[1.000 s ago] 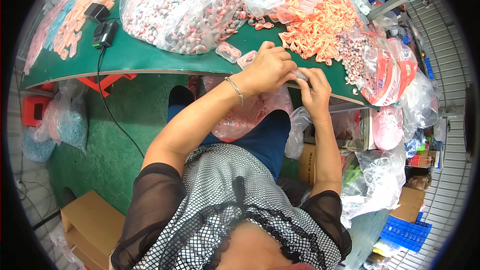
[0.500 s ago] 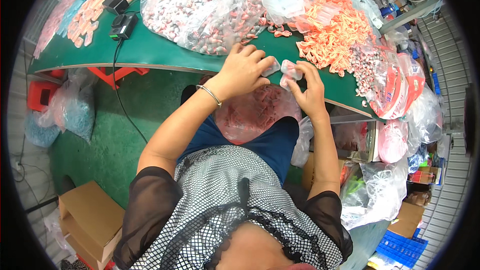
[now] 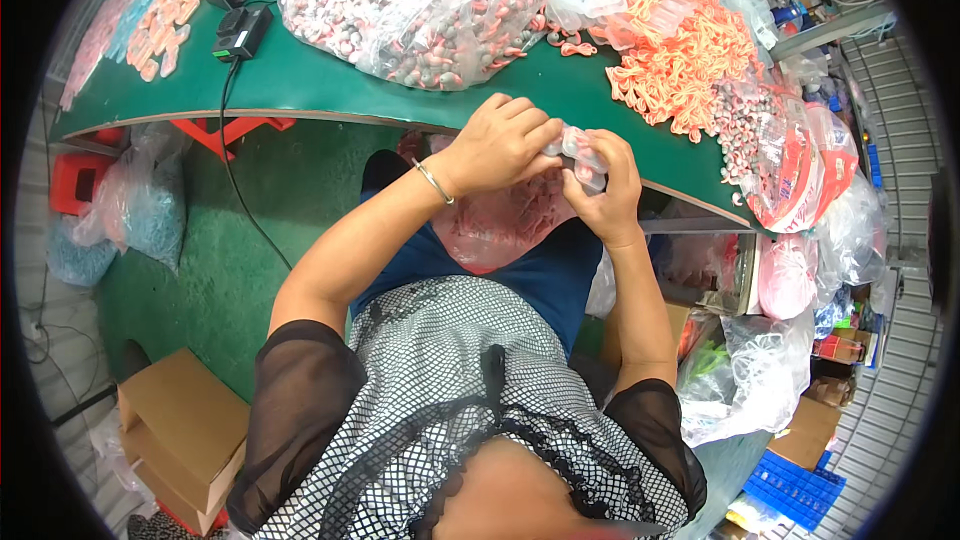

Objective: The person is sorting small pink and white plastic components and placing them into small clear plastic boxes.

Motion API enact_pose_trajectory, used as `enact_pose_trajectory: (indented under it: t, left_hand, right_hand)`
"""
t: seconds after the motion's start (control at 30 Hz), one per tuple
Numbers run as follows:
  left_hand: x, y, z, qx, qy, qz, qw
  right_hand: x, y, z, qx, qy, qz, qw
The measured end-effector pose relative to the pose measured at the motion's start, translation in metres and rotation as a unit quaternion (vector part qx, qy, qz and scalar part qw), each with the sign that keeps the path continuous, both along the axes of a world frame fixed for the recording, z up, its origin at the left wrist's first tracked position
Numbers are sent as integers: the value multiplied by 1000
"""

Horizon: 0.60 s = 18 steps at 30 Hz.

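My left hand (image 3: pixel 500 143) and my right hand (image 3: pixel 605 185) meet at the near edge of the green table (image 3: pixel 320 90), both gripping one small clear plastic blister pack (image 3: pixel 578 148) with pinkish pieces inside. A thin bracelet circles my left wrist. In my lap, just under the hands, lies a clear bag of pink pieces (image 3: pixel 500 220). On the table beyond the hands sit a big clear bag of grey and pink parts (image 3: pixel 420 0) and a heap of orange parts (image 3: pixel 680 60).
A black adapter and cable (image 3: pixel 240 32) lie at the table's left. Bags of small parts (image 3: pixel 800 155) crowd its right end and the floor below. A bluish bag (image 3: pixel 140 210) and cardboard boxes (image 3: pixel 180 430) sit at the left, a blue crate (image 3: pixel 795 485) at lower right.
Both hands have drawn back from the tabletop toward my body, bringing the small clear pack with them over the table's near edge.
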<state>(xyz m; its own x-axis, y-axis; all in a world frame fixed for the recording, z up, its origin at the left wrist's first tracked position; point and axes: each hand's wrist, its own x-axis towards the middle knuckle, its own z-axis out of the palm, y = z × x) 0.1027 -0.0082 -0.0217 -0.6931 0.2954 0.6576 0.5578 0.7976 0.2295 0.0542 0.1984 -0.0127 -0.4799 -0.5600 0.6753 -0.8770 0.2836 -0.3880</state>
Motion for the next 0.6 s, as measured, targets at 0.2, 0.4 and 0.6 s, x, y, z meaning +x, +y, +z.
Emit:
enact_pose_trajectory:
  t: [0.2,0.4,0.6]
  left_hand:
    - [52,29,-29,178,-72,-61,980]
    - [47,38,-215,327,-586,112,733]
    - [31,50,-293,377,-734,149,545]
  right_hand:
    - [37,23,-31,-86,-180,-11,980]
    - [15,30,-228,131,-577,-125,797]
    - [28,24,-299,208,-345,-165,900]
